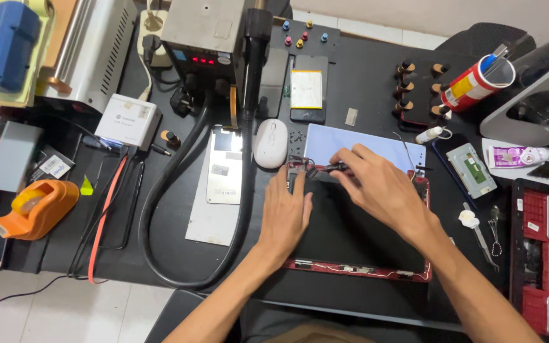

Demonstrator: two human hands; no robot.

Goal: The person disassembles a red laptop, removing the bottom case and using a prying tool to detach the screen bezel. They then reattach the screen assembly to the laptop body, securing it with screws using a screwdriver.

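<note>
At the centre of the frame a red-framed laptop lid (408,274) lies flat on the black counter (363,82), its dark panel face up, and both hands work at its upper left corner. The left hand (285,213) lies flat on the panel with fingers together, pressing it down. The right hand (376,184) reaches across from the right and pinches a thin black tool (328,168), its tip at the hinge (300,165) on that corner. Judging from how things lie, the lid is already off its base: a red keyboard shell (541,254) sits apart at the right edge of the frame. The panel sits in its red frame, and thin cables (351,268) run along the lower edge, so the work on the lid looks only partly done; whether screws are going in or coming out cannot be told. A pale blue sheet (376,147) lies just above the lid, a white mouse (270,143) to its left, and tweezers (481,235) to the lower right.
</note>
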